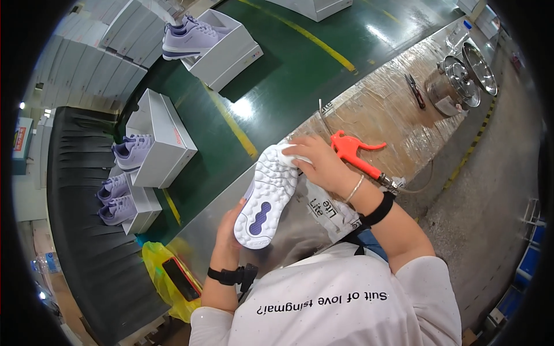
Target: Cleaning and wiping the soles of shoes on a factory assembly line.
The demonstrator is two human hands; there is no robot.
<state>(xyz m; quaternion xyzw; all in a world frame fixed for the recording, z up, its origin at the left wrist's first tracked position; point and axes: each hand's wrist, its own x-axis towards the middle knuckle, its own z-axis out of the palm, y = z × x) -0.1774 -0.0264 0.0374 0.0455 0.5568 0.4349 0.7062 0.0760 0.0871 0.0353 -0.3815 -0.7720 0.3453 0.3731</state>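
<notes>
- Holding a sneaker sole-up in the middle of the frame, just above the foil-covered surface, white bumpy sole with a purple patch near the heel.
- Left hand has its grip wrapped around the heel end from underneath; right hand is clenched on a white cloth pressed against the toe end.
- Guessing it's light, since one hand props it up without strain. The sole looks rubbery and stiff enough to hold its shape, the upper probably soft and squashy.
- Heel and toe look like the sane places to hold it; the nubby sole should give decent friction, so not slippery.
- An orange air gun lies on the surface just past the right hand.
- More purple shoes sit in white boxes on the left of the frame.
</notes>
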